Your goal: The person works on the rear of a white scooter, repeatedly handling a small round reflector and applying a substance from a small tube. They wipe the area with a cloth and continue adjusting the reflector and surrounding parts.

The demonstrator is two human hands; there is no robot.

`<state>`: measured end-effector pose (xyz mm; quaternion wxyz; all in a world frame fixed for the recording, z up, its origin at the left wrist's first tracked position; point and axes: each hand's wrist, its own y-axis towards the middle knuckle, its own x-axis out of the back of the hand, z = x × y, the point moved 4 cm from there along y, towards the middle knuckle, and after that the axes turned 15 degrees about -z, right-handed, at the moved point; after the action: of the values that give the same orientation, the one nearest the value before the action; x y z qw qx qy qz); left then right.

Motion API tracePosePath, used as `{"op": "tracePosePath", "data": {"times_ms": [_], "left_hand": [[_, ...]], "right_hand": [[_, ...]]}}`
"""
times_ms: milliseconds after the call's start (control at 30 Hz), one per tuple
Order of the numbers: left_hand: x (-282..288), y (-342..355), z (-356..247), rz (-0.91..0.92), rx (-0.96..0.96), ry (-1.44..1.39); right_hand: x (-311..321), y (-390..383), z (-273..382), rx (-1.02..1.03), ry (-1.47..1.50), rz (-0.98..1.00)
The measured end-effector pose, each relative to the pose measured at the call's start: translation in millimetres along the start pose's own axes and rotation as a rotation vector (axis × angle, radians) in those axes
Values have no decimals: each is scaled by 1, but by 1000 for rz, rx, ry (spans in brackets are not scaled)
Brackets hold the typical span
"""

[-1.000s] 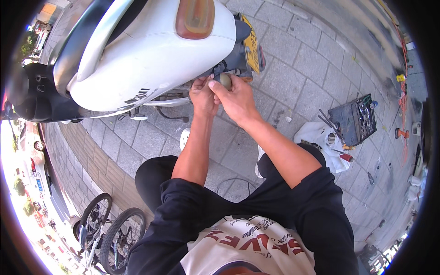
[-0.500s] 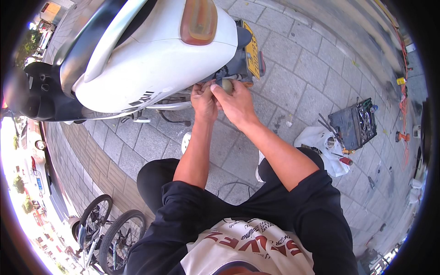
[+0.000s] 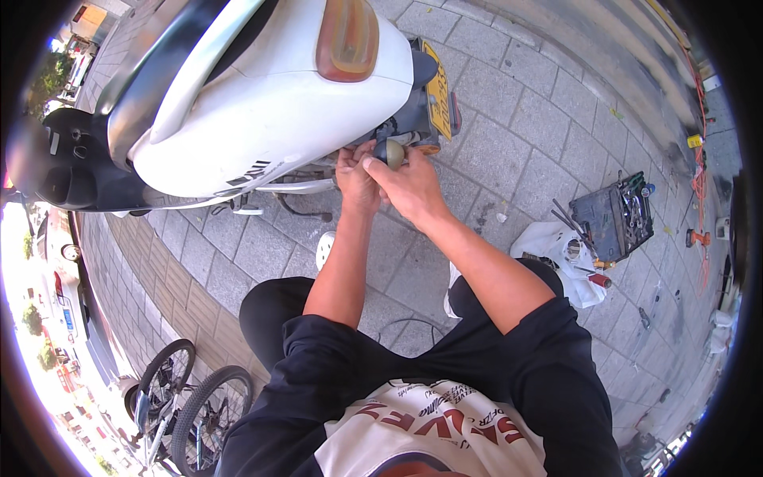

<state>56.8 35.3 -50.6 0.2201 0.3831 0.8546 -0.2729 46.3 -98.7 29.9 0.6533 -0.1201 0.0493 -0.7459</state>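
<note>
A white scooter (image 3: 270,103) with a red-amber tail light (image 3: 346,40) fills the upper left. Beneath its rear edge, by the yellow plate (image 3: 437,91) and dark rear mudguard, my right hand (image 3: 413,187) is closed on a small rounded olive-and-dark part (image 3: 393,156), with the thumb reaching across it toward the left. My left hand (image 3: 355,179) is right beside it, fingers curled at the same part or just behind it. What exactly the left fingertips grip is hidden.
An open tool case (image 3: 604,208) and a white bag (image 3: 544,242) with tools lie on the paving (image 3: 517,127) at right, near an orange drill (image 3: 698,237) and orange cord. A bicycle (image 3: 208,413) is at lower left; parked cars stand at far left.
The scooter and both hands appear slightly lower in the picture than a second ago. The hands remain together at the rounded part, with only small finger movement.
</note>
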Motion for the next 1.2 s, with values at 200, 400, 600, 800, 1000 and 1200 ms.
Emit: {"op": "tracePosePath", "data": {"times_ms": [200,400,600,800,1000,1200], "left_hand": [[1,0,5,9,-12,5],[9,9,14,29,-17,22],[9,9,18,59,-16,16],[8,6,20,58,14,20],[-2,0,21,110,128,74],[-1,5,26,163,151,81]], "right_hand": [[2,0,-1,-19,1,17],[2,-2,-2,-13,-17,6],[2,-1,-4,-18,30,22],[2,-1,-6,-17,10,19],[10,-3,-3,-67,-44,54],[14,-9,8,-52,-39,88]]}}
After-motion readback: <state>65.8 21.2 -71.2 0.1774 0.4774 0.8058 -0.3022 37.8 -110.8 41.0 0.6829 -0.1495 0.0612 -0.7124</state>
